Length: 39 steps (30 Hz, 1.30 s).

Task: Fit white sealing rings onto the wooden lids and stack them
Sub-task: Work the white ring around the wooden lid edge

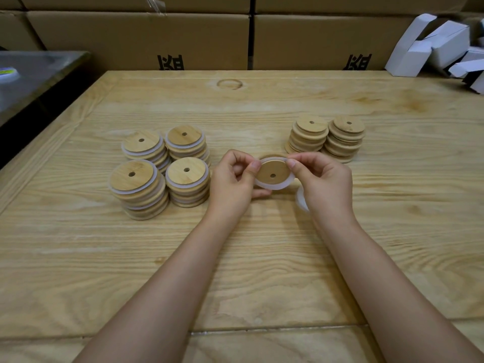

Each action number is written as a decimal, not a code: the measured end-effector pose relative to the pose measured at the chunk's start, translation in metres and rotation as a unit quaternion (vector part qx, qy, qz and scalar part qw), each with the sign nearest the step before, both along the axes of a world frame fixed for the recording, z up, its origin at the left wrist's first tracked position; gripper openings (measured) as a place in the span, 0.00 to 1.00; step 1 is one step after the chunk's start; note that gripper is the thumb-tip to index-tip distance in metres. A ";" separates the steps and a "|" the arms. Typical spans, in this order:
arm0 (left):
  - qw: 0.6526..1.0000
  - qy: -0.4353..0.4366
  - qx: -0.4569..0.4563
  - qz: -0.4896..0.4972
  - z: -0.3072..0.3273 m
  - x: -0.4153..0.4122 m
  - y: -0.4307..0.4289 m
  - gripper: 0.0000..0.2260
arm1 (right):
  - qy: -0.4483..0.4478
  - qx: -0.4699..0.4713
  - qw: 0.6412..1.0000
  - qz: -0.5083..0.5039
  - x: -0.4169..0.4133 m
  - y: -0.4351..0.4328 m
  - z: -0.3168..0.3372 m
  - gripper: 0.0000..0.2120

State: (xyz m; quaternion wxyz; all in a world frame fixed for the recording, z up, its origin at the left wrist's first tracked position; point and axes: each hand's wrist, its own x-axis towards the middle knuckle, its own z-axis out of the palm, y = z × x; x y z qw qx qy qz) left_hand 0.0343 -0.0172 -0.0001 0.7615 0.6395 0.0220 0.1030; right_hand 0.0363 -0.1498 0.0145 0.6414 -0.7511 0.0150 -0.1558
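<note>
A round wooden lid (272, 171) with a small centre hole is held above the table between both hands. A white sealing ring (275, 186) lies around its edge, loose at the bottom. My left hand (234, 179) pinches the lid and ring at the left rim. My right hand (320, 179) pinches the ring at the upper right. More white rings (301, 200) show under my right palm, partly hidden. Several stacks of ringed lids (162, 171) stand to the left. Two stacks of bare lids (326, 137) stand at the right.
The work surface is a light wooden table (235, 258). Brown cardboard boxes (183, 35) line its far edge. White folded cartons (432, 45) lie at the far right corner. A dark metal surface (34, 74) sits off the table's left.
</note>
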 end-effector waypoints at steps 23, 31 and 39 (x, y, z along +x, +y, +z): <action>0.997 -0.006 -0.075 -0.024 0.005 0.001 0.005 0.07 | -0.029 -0.038 0.999 0.006 -0.009 0.011 0.002 0.07; 0.993 0.016 -0.119 0.000 0.006 0.002 0.005 0.09 | 0.032 0.059 0.996 0.052 -0.007 0.008 0.005 0.06; 0.995 0.016 -0.086 -0.049 0.004 0.002 0.004 0.08 | 0.032 0.030 0.998 0.043 -0.007 0.003 0.007 0.06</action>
